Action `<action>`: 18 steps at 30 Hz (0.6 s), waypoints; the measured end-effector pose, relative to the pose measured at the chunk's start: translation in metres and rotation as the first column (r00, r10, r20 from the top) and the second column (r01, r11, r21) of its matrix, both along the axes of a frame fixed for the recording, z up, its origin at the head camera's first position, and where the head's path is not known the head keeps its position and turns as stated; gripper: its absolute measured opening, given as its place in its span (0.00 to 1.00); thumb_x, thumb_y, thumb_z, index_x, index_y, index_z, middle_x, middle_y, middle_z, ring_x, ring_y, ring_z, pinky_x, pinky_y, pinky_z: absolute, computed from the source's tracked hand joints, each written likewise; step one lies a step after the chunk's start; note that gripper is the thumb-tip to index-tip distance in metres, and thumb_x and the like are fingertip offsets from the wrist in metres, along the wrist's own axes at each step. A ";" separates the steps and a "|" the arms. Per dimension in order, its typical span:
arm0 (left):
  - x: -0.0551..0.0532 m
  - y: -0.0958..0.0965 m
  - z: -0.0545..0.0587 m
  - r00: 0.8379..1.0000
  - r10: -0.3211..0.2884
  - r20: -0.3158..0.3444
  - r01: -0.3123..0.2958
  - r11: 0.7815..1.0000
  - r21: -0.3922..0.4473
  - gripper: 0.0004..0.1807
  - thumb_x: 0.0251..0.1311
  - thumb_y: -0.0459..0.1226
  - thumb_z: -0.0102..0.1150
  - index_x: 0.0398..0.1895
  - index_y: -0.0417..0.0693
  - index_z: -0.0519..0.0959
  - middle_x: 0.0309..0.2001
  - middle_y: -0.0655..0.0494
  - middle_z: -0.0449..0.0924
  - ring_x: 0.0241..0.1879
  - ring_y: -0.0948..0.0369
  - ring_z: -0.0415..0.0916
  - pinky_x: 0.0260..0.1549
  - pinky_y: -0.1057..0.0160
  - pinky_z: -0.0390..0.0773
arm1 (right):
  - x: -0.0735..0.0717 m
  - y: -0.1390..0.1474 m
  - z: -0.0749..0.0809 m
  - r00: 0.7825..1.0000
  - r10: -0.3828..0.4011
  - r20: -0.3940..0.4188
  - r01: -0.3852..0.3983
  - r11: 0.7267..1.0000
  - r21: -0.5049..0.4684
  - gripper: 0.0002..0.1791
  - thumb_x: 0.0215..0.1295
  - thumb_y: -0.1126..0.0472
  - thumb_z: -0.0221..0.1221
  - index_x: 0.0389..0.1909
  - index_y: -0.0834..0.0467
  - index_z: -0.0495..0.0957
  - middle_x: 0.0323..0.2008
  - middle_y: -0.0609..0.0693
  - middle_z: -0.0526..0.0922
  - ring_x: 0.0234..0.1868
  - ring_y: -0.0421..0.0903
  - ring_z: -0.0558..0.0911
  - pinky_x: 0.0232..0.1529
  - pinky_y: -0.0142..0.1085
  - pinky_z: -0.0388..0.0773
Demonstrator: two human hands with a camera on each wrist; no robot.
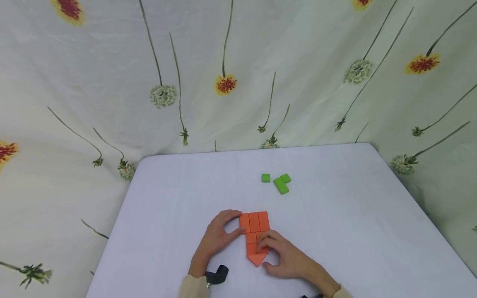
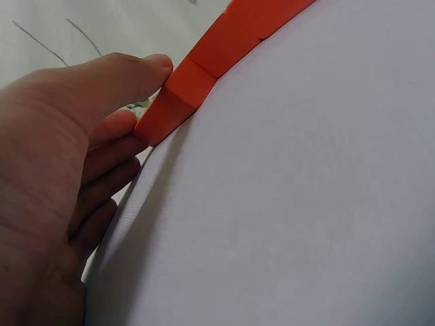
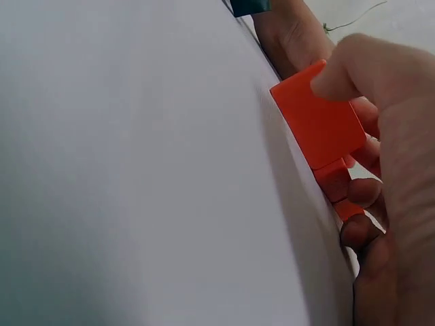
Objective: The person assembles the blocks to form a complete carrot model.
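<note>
Orange blocks (image 1: 254,222) lie together on the table, with three upright rectangles side by side at the far end and smaller blocks in a narrower column below. A triangular block (image 1: 256,259) points toward me at the near end. My left hand (image 1: 218,234) pinches the leftmost rectangle (image 1: 244,221) between a finger at its far end and the thumb at its near corner. Over the right side of the column, my right hand (image 1: 285,254) curls its fingers onto the blocks, hiding part of them. In the right wrist view its thumb touches an orange face (image 3: 319,125).
Beyond the orange group lie a small green square block (image 1: 266,178), a longer green block (image 1: 281,186) and another small green block (image 1: 285,178). A white cloth covers the table (image 1: 167,198). Flower-patterned fabric (image 1: 298,82) hangs behind it. A dark wrist-worn device (image 1: 218,275) sits by the left sleeve.
</note>
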State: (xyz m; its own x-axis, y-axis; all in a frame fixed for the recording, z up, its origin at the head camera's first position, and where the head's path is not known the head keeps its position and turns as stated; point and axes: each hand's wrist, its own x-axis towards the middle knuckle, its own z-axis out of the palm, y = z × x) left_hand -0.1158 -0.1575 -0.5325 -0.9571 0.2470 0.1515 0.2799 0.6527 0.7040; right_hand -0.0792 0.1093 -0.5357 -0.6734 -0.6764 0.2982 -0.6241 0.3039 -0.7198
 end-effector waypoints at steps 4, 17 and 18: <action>0.000 0.000 -0.002 1.000 -0.004 -0.008 0.004 1.000 -0.005 0.26 0.61 0.47 0.72 0.62 0.54 0.81 0.62 0.56 0.81 0.65 0.54 0.75 0.67 0.47 0.75 | 0.002 -0.001 -0.001 1.000 -0.006 -0.004 0.006 1.000 0.027 0.17 0.63 0.52 0.72 0.50 0.38 0.79 0.57 0.36 0.73 0.58 0.36 0.74 0.61 0.33 0.79; -0.002 0.001 0.001 0.999 0.016 0.029 -0.017 1.000 0.010 0.25 0.60 0.47 0.73 0.61 0.56 0.82 0.61 0.59 0.82 0.66 0.56 0.75 0.67 0.48 0.75 | 0.000 -0.001 -0.002 0.999 -0.015 -0.040 0.013 0.999 -0.044 0.14 0.63 0.52 0.72 0.47 0.40 0.82 0.54 0.38 0.75 0.55 0.37 0.76 0.59 0.33 0.79; -0.001 0.001 0.001 0.999 0.019 0.030 -0.020 1.000 0.010 0.25 0.60 0.47 0.73 0.61 0.56 0.82 0.61 0.60 0.82 0.65 0.57 0.75 0.67 0.48 0.75 | 0.000 -0.001 -0.003 0.999 -0.014 -0.041 0.012 0.999 -0.042 0.13 0.63 0.52 0.72 0.47 0.40 0.82 0.54 0.38 0.75 0.55 0.36 0.76 0.59 0.33 0.79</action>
State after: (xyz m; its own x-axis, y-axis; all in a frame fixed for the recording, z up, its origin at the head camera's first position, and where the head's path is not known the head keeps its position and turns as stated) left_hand -0.1171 -0.1564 -0.5316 -0.9659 0.2268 0.1252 0.2459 0.6504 0.7187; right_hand -0.0791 0.1081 -0.5382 -0.6687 -0.6539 0.3538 -0.6495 0.2821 -0.7061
